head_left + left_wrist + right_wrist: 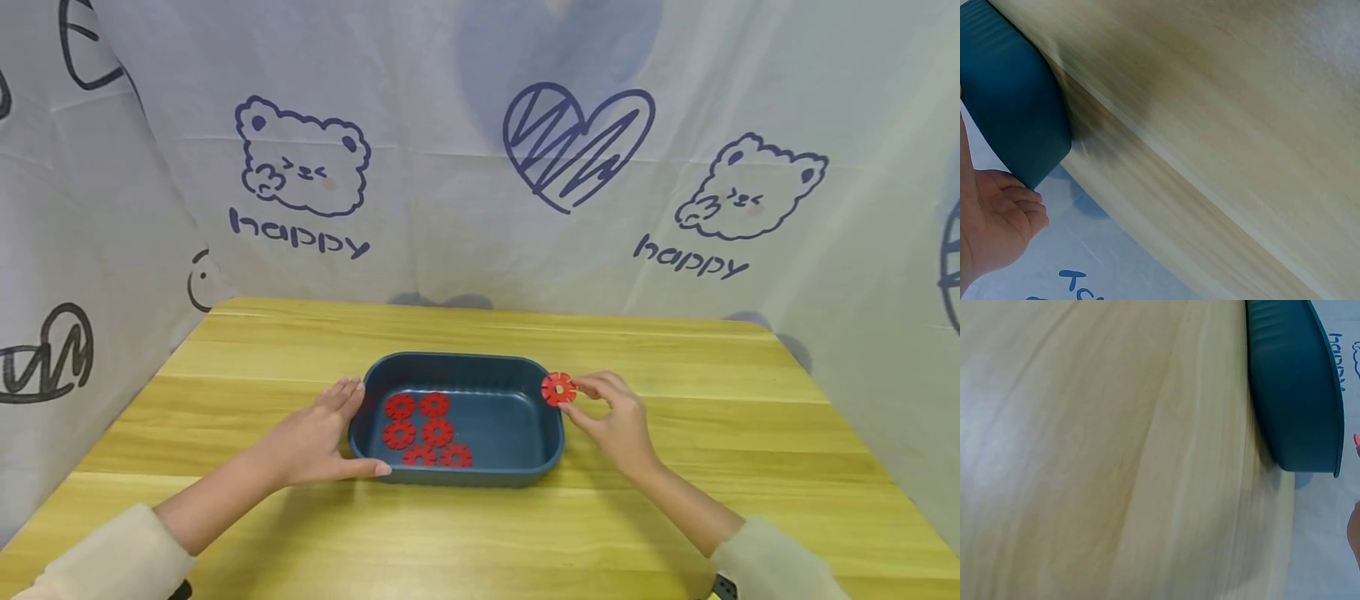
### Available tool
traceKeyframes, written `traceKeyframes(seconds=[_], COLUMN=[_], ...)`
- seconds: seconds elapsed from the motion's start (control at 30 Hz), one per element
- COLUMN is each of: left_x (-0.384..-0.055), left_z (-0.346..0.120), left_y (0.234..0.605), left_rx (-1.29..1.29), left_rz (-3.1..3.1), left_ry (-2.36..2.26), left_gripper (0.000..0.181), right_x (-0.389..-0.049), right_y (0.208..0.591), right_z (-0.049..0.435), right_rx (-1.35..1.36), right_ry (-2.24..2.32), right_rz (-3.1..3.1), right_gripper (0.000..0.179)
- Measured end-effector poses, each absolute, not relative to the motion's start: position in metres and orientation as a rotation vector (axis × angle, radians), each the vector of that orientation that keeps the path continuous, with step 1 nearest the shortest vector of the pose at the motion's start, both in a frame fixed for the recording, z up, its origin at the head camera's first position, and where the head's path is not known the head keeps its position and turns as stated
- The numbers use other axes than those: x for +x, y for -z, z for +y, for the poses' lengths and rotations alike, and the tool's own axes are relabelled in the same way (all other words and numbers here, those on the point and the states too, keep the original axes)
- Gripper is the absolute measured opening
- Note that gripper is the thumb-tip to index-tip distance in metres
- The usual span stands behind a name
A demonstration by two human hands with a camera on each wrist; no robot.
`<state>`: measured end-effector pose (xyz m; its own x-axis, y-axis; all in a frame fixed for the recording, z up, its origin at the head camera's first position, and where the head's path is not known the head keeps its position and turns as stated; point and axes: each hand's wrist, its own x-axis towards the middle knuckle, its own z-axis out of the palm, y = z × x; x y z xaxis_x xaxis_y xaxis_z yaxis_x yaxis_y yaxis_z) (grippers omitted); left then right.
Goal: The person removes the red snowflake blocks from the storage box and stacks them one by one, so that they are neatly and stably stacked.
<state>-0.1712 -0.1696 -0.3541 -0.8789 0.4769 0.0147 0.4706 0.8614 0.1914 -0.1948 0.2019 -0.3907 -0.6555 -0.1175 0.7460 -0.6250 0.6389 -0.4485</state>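
Note:
A dark blue-green plastic box (480, 477) stands on the table, with several red notched interlocking discs (437, 432) lying flat in its left half. At its left end, my left hand (318, 433) holds the box, thumb along the near rim and fingers at the left side. The left wrist view shows this hand (1000, 219) with bent fingers against the box's outer wall (1016, 94). Between thumb and fingers, my right hand (617, 425) pinches a red disc (558, 389) by its edge, above the box's right rim. Only a sliver of that hand (1354, 534) enters the right wrist view.
The box rests on a light wood-grain table (480, 542). Behind and beside the table hangs a white cloth (442, 167) with bear, heart and "happy" drawings. A dark and yellow item (722, 588) shows at the right sleeve.

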Motion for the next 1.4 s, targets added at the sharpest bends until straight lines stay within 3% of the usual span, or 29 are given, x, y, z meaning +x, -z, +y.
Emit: traceKeyframes(seconds=[0.57, 0.87, 1.4], left_x=[-0.172, -0.172, -0.171], left_z=[-0.169, -0.170, -0.170], left_y=[0.359, 0.360, 0.360], left_rx=[0.772, 0.777, 0.770], left_rz=[3.016, 3.032, 3.037], left_ry=[-0.282, -0.277, -0.287], left_gripper=[0.109, 0.110, 0.109], right_x=[-0.175, -0.167, -0.165], right_y=[0.412, 0.426, 0.444], right_z=[0.231, 0.240, 0.251], right_rx=[0.336, 0.024, -0.069], right_ry=[-0.943, -1.146, -1.030], right_rz=[-2.170, -2.317, -2.466], right_gripper=[0.033, 0.024, 0.026])
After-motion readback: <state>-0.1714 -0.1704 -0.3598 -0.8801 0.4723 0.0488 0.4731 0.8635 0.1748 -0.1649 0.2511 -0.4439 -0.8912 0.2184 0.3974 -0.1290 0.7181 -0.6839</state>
